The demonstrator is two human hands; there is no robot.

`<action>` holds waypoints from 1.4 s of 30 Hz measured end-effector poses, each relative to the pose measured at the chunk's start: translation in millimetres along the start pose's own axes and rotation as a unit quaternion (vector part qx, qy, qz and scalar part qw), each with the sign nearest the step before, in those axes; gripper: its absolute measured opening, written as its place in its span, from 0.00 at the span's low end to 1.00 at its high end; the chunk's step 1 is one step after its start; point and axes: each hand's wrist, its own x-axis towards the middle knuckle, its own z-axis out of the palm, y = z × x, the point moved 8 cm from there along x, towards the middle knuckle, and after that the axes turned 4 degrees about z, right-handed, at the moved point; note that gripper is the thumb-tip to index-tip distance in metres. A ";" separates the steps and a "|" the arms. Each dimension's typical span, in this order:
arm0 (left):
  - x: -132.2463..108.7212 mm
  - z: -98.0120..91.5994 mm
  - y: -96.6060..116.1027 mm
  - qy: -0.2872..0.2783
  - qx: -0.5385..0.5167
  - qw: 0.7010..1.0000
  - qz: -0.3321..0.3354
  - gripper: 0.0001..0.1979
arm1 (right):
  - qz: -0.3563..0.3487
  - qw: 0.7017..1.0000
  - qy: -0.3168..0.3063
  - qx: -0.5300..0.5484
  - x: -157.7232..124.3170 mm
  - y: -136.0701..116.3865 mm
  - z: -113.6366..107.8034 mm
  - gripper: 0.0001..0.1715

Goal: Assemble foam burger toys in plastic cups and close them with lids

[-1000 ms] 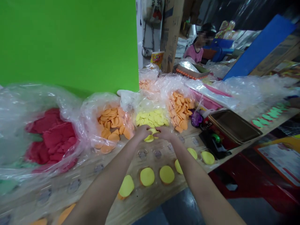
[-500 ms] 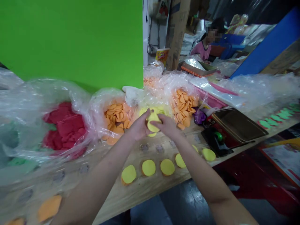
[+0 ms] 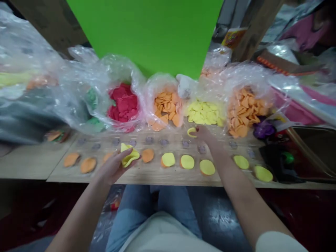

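Left hand [image 3: 111, 167] grips a soft yellow disc [image 3: 128, 155] — folded over; right hand [image 3: 206, 135] pinches a thin yellow crescent [image 3: 191, 132].

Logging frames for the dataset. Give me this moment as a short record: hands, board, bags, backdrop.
left hand: holds a folded yellow disc
right hand: at a curved yellow piece, grip unclear
board: wooden board with a row of orange discs and yellow discs
bags: clear plastic bags of red, orange and yellow pieces, behind the board
backdrop: green panel
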 end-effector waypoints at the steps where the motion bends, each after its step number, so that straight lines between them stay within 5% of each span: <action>1: -3.4 -14.8 1.8 0.026 0.035 0.999 0.023 0.13 | 0.001 1.000 0.015 0.001 -2.9 -2.2 -4.8 0.14; 3: -8.6 -33.1 2.3 0.051 0.099 0.992 0.058 0.15 | 0.002 0.997 0.075 0.013 -15.7 -12.1 -20.2 0.16; 6: -12.4 -36.0 -5.7 0.000 0.170 0.983 0.073 0.19 | -0.049 0.987 0.130 0.077 -53.3 -52.5 -24.2 0.19; 10: -15.3 -36.6 -14.8 -0.050 0.254 0.962 0.082 0.23 | -0.199 0.963 -0.108 0.143 -111.2 -145.7 60.0 0.14; 13: -17.1 -35.2 -14.7 -0.079 0.347 0.926 0.123 0.23 | -0.279 0.943 -0.165 0.072 -139.6 -190.3 115.6 0.10; 17: -17.8 -20.9 -18.6 -0.133 0.446 0.864 0.191 0.28 | -0.322 0.936 -0.136 -0.044 -147.7 -202.8 144.1 0.09; 22: -8.0 -6.6 -29.4 -0.128 0.529 0.813 0.207 0.32 | -0.342 0.937 -0.041 -0.059 -156.4 -200.5 124.6 0.21; 24: -5.6 -4.7 -27.6 -0.123 0.520 0.817 0.218 0.31 | -0.324 0.942 -0.004 -0.084 -161.3 -194.6 116.6 0.21; 28: -9.4 -10.9 -15.8 -0.143 0.397 0.879 0.225 0.28 | -0.308 0.942 0.006 -0.131 -173.3 -186.8 113.0 0.20; 31: -15.6 -17.4 -9.4 -0.163 0.340 0.897 0.230 0.29 | -0.284 0.957 0.008 -0.050 -179.5 -193.6 108.1 0.19; 35: -16.8 -29.3 -8.3 -0.140 0.363 0.884 0.260 0.35 | -0.237 0.950 -0.161 0.126 -187.0 -219.4 135.2 0.13; 37: -15.1 -43.0 -9.7 -0.111 0.374 0.886 0.252 0.39 | -0.198 0.942 -0.196 0.188 -185.0 -230.2 144.6 0.10; 40: -17.8 -72.3 -11.9 -0.080 0.385 0.895 0.209 0.34 | -0.172 0.948 -0.136 0.230 -172.7 -239.4 137.5 0.10; 42: -23.2 -94.2 -14.8 -0.070 0.358 0.918 0.158 0.29 | -0.215 0.950 -0.106 0.199 -169.1 -250.0 131.5 0.09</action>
